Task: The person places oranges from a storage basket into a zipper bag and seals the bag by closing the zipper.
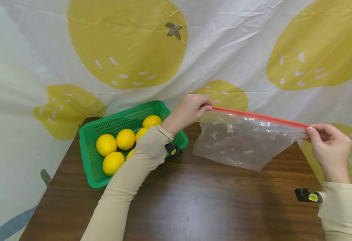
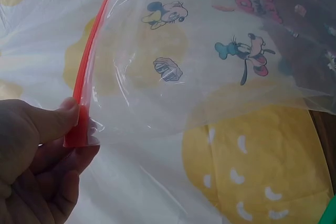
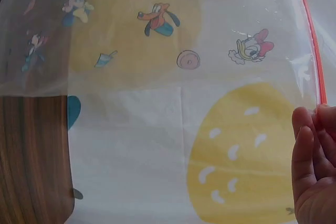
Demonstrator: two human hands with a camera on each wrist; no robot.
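Note:
A clear zip bag (image 1: 239,140) with a red zip strip hangs stretched between both hands, its strip sloping down to the right. My left hand (image 1: 192,108) pinches the strip's left end, thumb on one side and fingers behind. At the right end, my right hand (image 1: 329,144) pinches the other corner between thumb and fingers. Small cartoon figures are printed on the film, plain in the left wrist view, where the bag (image 2: 173,72) shows flat. The right wrist view shows the same printed bag (image 3: 157,40) and the right hand (image 3: 317,166) at its corner.
A green plastic basket (image 1: 87,160) holding several yellow round fruits (image 1: 113,163) stands on the left of the brown wooden table (image 1: 200,207), partly behind the left forearm. A white cloth (image 1: 224,43) with yellow fruit prints hangs behind the table.

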